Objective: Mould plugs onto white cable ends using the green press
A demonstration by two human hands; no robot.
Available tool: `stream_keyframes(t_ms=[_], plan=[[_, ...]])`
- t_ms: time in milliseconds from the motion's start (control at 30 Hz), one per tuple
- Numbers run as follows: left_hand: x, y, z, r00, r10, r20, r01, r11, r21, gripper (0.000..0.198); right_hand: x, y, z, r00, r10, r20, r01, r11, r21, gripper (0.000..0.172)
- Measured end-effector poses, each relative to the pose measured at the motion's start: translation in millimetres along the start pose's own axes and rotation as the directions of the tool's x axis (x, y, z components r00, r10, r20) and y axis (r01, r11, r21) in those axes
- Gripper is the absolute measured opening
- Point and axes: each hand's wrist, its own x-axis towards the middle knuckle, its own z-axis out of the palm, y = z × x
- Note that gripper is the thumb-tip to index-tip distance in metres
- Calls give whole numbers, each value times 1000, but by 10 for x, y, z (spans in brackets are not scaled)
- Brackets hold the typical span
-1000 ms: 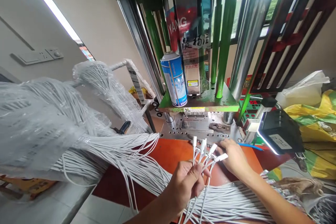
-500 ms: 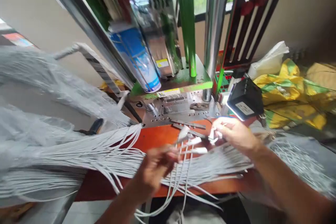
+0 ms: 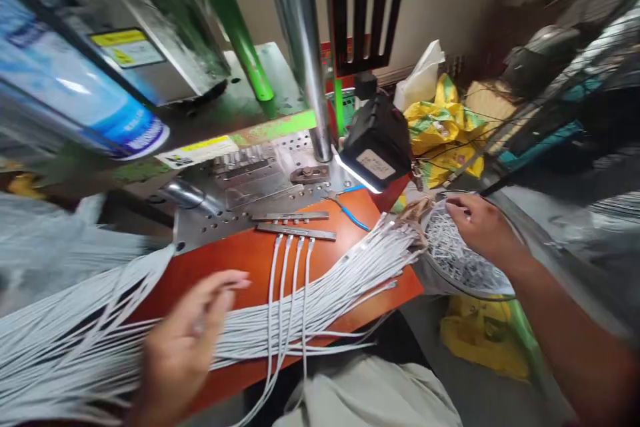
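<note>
My left hand (image 3: 193, 330) hovers over the left part of the bundle of grey cables (image 3: 250, 330), its fingers loosely stretched and nothing visible in it. My right hand (image 3: 483, 223) is above the rim of a bin of white plastic scraps (image 3: 457, 253). Its fingers are loosely bent, a gap shows between them, and no scrap is visible in them. Several separate cables (image 3: 290, 280) lie across the bundle, their ends against a slotted metal bar (image 3: 297, 232). A second metal bar (image 3: 290, 216) lies just behind it.
Blue-handled pliers (image 3: 353, 210) lie on the orange table (image 3: 225, 260). Behind stand a green press with a steel column (image 3: 305, 67), a blue spray can (image 3: 75, 73) and a black lamp (image 3: 377, 143). Yellow bags (image 3: 445, 123) are at the back right.
My view has turned right. My right hand has carried white plastic pieces from the table to the bin. My left hand has let go of the cables, whose ends now lie at the metal bar.
</note>
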Motion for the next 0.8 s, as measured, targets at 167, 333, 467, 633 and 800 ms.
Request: stream_keyframes(t_ms=[167, 333, 467, 633, 800], plan=[[-258, 260, 647, 908, 273, 319, -344, 920, 190, 40, -157, -1485, 697, 809, -565, 163, 534, 822, 199, 26], [-133, 267, 760, 933, 181, 313, -281, 907, 314, 60, -155, -2013, 1262, 804, -540, 249, 567, 823, -45, 29], [-101, 227, 830, 936, 207, 285, -291, 911, 292, 53, -16, -1920, 1384, 820, -523, 231, 508, 852, 126, 27], [-246, 140, 984, 838, 540, 78, -530, 772, 351, 51, 276, -1861, 1229, 822, -557, 118, 474, 784, 402, 21], [308, 148, 796, 839, 541, 69, -523, 764, 377, 30, 1005, -2209, 1270, 805, -589, -69, 558, 713, 423, 26]])
